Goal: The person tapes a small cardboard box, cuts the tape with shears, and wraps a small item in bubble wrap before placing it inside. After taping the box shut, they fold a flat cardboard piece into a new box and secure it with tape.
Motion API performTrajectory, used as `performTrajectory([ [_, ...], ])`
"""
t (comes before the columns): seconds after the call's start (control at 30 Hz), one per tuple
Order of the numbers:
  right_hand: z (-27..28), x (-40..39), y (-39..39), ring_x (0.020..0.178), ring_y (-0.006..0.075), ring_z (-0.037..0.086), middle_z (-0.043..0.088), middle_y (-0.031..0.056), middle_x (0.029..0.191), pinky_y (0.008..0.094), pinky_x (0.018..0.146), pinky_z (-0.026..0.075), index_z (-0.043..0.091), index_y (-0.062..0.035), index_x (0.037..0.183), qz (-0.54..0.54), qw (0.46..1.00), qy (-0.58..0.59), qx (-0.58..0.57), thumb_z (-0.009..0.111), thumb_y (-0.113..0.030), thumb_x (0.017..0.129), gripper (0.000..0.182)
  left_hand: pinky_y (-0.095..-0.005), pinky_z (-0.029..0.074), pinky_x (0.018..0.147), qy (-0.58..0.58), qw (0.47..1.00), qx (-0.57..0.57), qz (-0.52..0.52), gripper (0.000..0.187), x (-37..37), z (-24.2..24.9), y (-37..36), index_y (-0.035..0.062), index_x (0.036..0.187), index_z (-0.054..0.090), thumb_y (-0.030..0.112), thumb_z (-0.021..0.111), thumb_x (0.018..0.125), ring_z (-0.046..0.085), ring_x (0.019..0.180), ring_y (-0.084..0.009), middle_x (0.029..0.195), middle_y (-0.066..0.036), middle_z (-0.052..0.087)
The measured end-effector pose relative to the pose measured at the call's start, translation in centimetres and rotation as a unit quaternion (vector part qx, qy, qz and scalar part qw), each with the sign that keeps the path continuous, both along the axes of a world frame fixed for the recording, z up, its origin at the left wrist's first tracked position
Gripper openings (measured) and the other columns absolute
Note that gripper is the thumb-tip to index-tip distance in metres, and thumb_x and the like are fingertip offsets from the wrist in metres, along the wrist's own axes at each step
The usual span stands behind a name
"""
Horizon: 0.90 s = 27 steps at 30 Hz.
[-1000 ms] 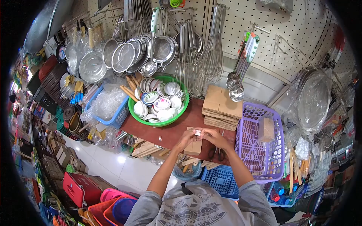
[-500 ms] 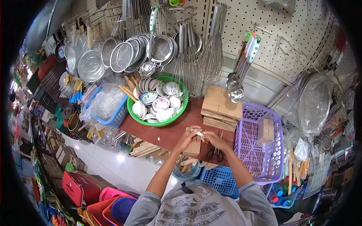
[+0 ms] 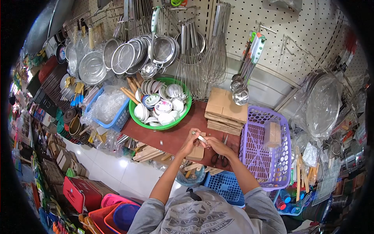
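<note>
Both hands meet above the front part of the red-brown tabletop (image 3: 152,136). My left hand (image 3: 189,145) is closed around a small whitish roll (image 3: 201,137) that looks like tape. Pinched against the roll's right side are the fingers of my right hand (image 3: 215,145); what lies between their tips is too small to make out. A small brown cardboard box (image 3: 196,154) lies under the hands, partly covered by them. Just right of it, dark-handled scissors (image 3: 222,157) rest on the table, blades pointing away.
A green basin (image 3: 160,127) of small bowls stands behind left, beside a blue basket (image 3: 117,124) of bubble wrap. Flattened cardboard (image 3: 225,103) is stacked behind the hands. A purple basket (image 3: 286,156) stands right. Whisks (image 3: 218,46), strainers (image 3: 124,58) and ladles (image 3: 240,96) hang above.
My left hand has tilted the whitish roll, so its rim shows more broadly. The right fingers have closed in against it. The whole view has shifted slightly.
</note>
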State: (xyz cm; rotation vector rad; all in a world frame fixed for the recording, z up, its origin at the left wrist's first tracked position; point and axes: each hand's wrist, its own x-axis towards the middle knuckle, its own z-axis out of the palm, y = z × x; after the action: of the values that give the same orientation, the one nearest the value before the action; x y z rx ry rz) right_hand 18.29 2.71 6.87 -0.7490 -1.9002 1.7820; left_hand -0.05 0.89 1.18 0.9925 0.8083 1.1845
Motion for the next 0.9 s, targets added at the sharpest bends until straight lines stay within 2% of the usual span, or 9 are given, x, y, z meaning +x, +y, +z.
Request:
performTrajectory([
  [0.23,-1.5,0.1,0.7,0.07,0.0081,0.039,0.041,-0.0037,0.076,0.0247,0.066,0.035,0.048,-0.0085,0.082,0.017,0.999,0.01,0.033,0.034,-0.026,0.096,0.026,-0.0239,0.031,0.056,-0.011,1.0,-0.009,0.012,0.037,0.0,-0.4,0.1,0.0103,0.115,0.042,0.044,0.044,0.101,0.039,0.06,-0.0085,0.073,-0.002,0.048],
  [0.43,-2.6,0.1,1.2,0.069,0.0086,0.041,0.044,-0.0033,0.075,0.0245,0.067,0.037,0.049,-0.0088,0.08,0.002,0.997,-0.026,-0.07,0.036,-0.03,0.097,0.03,-0.0242,0.032,0.057,0.02,1.0,0.005,0.022,0.037,0.0,-0.3,0.1,0.0108,0.116,0.043,0.045,0.044,0.1,0.042,0.063,-0.0089,0.075,-0.002,0.049],
  [0.53,-2.2,0.1,0.7,0.069,0.0088,0.042,0.045,-0.0029,0.076,0.0242,0.067,0.037,0.049,-0.0082,0.081,-0.008,0.998,-0.019,-0.056,0.036,-0.031,0.097,0.031,-0.0246,0.033,0.057,0.017,1.0,0.003,0.022,0.036,0.1,0.0,-0.1,0.0109,0.115,0.044,0.044,0.043,0.101,0.044,0.066,-0.0094,0.079,-0.002,0.05],
  [0.63,-1.4,-0.1,0.5,0.07,0.009,0.042,0.045,-0.0025,0.076,0.0243,0.068,0.037,0.048,-0.0081,0.081,0.011,1.0,0.014,-0.015,0.035,-0.031,0.097,0.031,-0.0249,0.033,0.058,-0.001,1.0,-0.009,0.013,0.034,0.0,0.2,-0.2,0.0112,0.113,0.044,0.043,0.043,0.101,0.044,0.066,-0.0096,0.082,-0.002,0.05],
  [0.73,-0.7,-0.3,0.0,0.069,0.0085,0.039,0.045,-0.0031,0.078,0.0244,0.065,0.035,0.048,-0.0089,0.081,-0.011,0.999,0.026,-0.037,0.035,-0.026,0.098,0.027,-0.0249,0.033,0.059,-0.018,1.0,-0.021,0.01,0.033,0.0,0.0,-0.1,0.0116,0.112,0.045,0.042,0.043,0.101,0.044,0.066,-0.0096,0.081,-0.002,0.051],
  [0.9,-1.2,0.0,0.5,0.068,0.0089,0.039,0.044,-0.0031,0.076,0.0249,0.065,0.035,0.049,-0.0079,0.082,0.02,0.999,0.025,-0.036,0.036,-0.022,0.097,0.025,-0.0245,0.033,0.06,-0.024,0.999,-0.024,0.002,0.031,-0.1,-0.5,0.2,0.012,0.109,0.044,0.042,0.043,0.101,0.042,0.065,-0.0094,0.079,-0.003,0.053],
])
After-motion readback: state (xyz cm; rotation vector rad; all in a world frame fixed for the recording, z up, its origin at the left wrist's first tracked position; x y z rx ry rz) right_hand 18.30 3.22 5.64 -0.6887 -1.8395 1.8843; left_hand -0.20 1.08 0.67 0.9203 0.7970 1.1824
